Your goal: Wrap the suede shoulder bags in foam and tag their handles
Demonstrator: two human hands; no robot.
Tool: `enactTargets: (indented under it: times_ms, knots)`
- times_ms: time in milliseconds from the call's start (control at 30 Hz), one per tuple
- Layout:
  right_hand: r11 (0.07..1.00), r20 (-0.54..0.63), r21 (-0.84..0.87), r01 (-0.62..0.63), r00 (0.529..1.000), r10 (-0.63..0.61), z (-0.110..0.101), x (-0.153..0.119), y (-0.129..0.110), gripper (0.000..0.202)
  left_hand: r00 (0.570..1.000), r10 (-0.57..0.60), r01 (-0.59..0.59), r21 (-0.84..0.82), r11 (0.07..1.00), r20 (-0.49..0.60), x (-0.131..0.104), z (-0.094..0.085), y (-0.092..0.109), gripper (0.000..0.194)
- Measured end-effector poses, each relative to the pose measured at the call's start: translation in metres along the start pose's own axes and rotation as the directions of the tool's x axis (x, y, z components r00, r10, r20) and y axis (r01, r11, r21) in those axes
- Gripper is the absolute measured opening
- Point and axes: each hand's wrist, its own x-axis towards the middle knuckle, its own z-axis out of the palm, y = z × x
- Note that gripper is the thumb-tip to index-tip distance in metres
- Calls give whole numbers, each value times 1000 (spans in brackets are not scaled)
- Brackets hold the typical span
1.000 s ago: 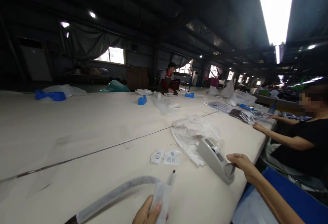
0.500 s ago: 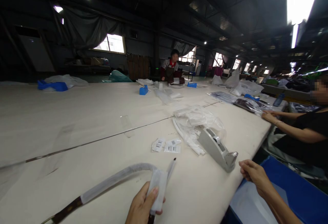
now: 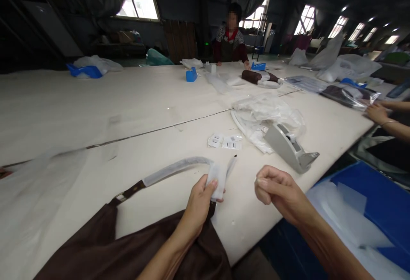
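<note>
A dark brown handbag [image 3: 144, 246] lies along the table's near edge, its strap [image 3: 179, 166] wrapped in white sheeting. My left hand [image 3: 205, 192] is closed around the strap, thumb pressing a flat folded part of the white wrapping [image 3: 215, 175]. The strap's thin dark-tipped end [image 3: 232, 163] sticks out beyond the fingers. Held in a pinch just right of the wrapping, my right hand [image 3: 273, 186] has a small pale bit at its fingertips that looks like a piece of tape. Beyond it stands a grey tape dispenser [image 3: 290, 147], apart from the hand.
Printed white labels [image 3: 232, 142] and crumpled clear plastic bags [image 3: 269, 111] lie past my hands. At lower right is a blue bin [image 3: 374, 198] with white sheets. Across the table a person [image 3: 230, 42] stands by another brown bag [image 3: 256, 77]; another person's hands [image 3: 379, 113] work at right.
My right hand has moved left from beside the dispenser toward the strap. The view has tipped down, bringing the brown bag into sight. My left hand keeps hold of the wrapped strap.
</note>
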Motion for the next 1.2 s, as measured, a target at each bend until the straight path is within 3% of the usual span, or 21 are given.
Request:
enactTargets:
  times_ms: [100, 267, 367, 667, 800, 933, 1067, 1200]
  knots:
    - [1000, 157, 21, 20, 987, -23, 31, 26, 12, 24, 999, 26, -26, -16, 1000, 29, -3, 0, 1, 35]
    - [997, 88, -65, -42, 995, 48, 39, 47, 52, 37, 998, 54, -53, -39, 998, 37, -4, 0, 2, 34]
    - [996, 57, -82, -44, 997, 49, 38, 48, 64, 38, 997, 57, -55, -33, 998, 53, -4, 0, 2, 34]
    - [997, 76, -49, -59, 995, 63, 40, 51, 63, 43, 995, 22, -12, -105, 994, 93, -8, -7, 1, 33]
    - [999, 80, -34, -42, 996, 45, 41, 52, 63, 46, 992, 63, -49, -123, 991, 111, -8, -8, 0, 31]
    - [997, 179, -67, -36, 983, 47, 30, 52, 59, 42, 997, 29, -26, -52, 998, 64, -6, -6, 2, 41]
    - [988, 265, -135, -71, 958, 105, 19, 52, 53, 39, 999, -39, 40, -84, 996, 14, -7, -7, 6, 45]
    - [990, 266, -113, -84, 957, 112, 25, 57, 56, 39, 996, -62, 72, -171, 983, 67, -9, -7, 8, 40]
